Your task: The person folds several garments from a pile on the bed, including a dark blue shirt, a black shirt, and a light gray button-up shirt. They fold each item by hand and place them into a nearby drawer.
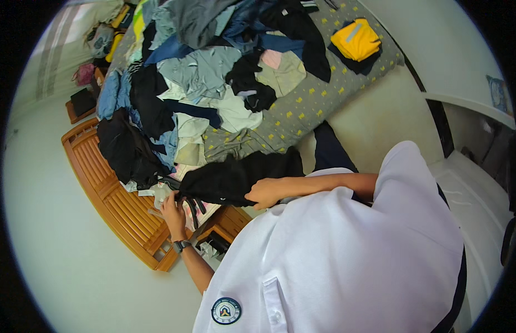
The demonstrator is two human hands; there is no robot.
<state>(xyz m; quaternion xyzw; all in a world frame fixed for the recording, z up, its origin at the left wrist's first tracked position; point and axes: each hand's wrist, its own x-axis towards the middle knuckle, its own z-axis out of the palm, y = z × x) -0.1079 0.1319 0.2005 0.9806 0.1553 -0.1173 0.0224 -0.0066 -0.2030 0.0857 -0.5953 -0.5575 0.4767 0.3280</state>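
Observation:
A black garment (pixel 241 175) is stretched out in front of my body, over the near part of the bed. My left hand (pixel 174 210), with a dark watch on its wrist, pinches the garment's left end. At its near edge, my right hand (pixel 268 192) grips the cloth, fingers curled under and partly hidden. Black curved strips (pixel 194 210), perhaps hangers or straps, lie just beside my left fingers. Past the garment spreads a loose heap of clothes, with a grey-blue shirt (pixel 204 70), a white garment (pixel 237 110) and a black garment (pixel 124 150).
A patterned grey bed sheet (pixel 283 125) lies under the clothes. Folded clothes with a yellow one on top (pixel 357 39) sit near the bed's edge. The slatted wooden headboard (pixel 112 183) stands at left, with a wooden bedside cabinet (pixel 228 222) near my left arm.

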